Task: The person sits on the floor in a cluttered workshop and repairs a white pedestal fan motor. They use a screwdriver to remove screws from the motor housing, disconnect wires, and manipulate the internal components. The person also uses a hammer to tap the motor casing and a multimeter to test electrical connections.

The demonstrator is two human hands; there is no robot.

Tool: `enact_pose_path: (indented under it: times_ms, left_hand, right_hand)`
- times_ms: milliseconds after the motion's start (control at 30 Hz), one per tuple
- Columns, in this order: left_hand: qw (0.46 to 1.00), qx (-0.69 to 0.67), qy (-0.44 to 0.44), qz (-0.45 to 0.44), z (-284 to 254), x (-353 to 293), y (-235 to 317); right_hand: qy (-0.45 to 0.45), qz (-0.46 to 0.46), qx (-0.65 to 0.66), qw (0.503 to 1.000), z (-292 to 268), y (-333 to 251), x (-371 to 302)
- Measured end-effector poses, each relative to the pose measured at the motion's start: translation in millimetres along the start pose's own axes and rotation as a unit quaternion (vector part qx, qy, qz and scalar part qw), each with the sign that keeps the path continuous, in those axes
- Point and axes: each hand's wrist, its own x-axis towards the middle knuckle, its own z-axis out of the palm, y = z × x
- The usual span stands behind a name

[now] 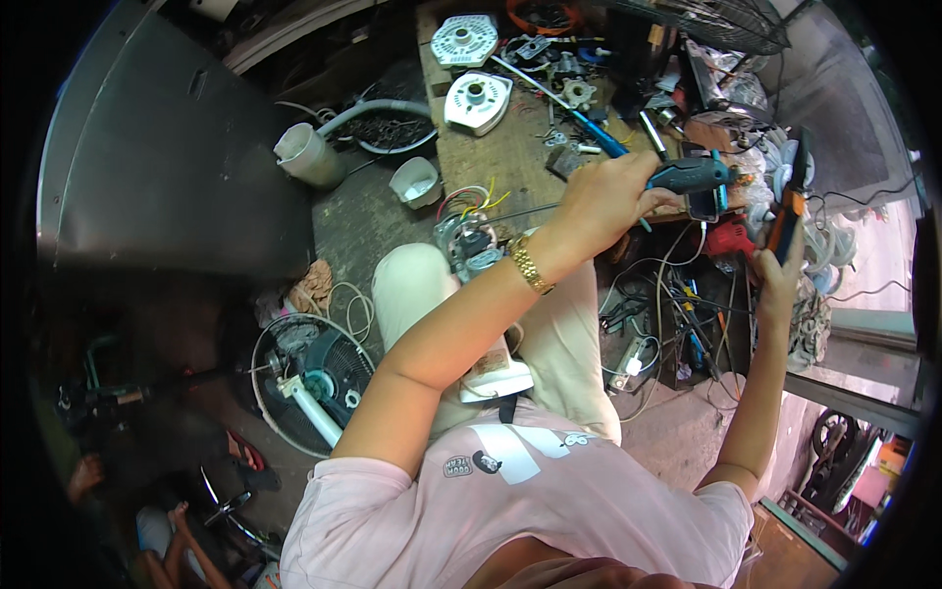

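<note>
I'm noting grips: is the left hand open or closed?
Closed: the left hand is curled around a grey-and-teal tool handle.

A repair workshop: white housings (491,106) at the wooden surface's (515,157) far left corner, scattered metal parts (579,93), a caged fan (319,381).

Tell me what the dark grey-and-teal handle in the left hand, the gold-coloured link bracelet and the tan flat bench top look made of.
Dark grey-and-teal handle: probably plastic or rubber; mostly matte, moulded shape. Gold-coloured link bracelet: likely polished metal; bright glints. Tan flat bench top: seemingly worn wood; streaky, stained surface.
</note>
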Motion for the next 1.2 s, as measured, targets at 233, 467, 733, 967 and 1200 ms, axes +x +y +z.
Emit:
enact_pose_path:
  times_ms: [233,467,733,967,1200]
  left_hand:
    - [1.000,-0.022,-0.014,0.013,-8.6,-0.5,1.7]
    - [0.999,-0.025,-0.001,0.028,-7.7,-1.9,-1.4]
    - [0.999,-0.030,0.003,0.028,-13.9,-1.0,1.9]
    - [0.998,-0.040,0.023,0.032,-15.8,-3.4,2.0]
    - [0.999,-0.028,0.027,0.030,-15.3,-2.6,2.5]
  right_hand:
    - [-0.065,-0.019,-0.012,0.998,22.4,-15.8,2.6]
    - [-0.043,0.016,-0.025,0.999,20.5,-13.5,-10.4]
    - [-0.035,0.026,-0.023,0.999,15.8,-11.0,-13.5]
    - [-0.056,0.029,-0.024,0.998,17.6,-15.6,-13.1]
    - [-0.111,-0.051,-0.087,0.989,19.8,-13.1,-10.4]
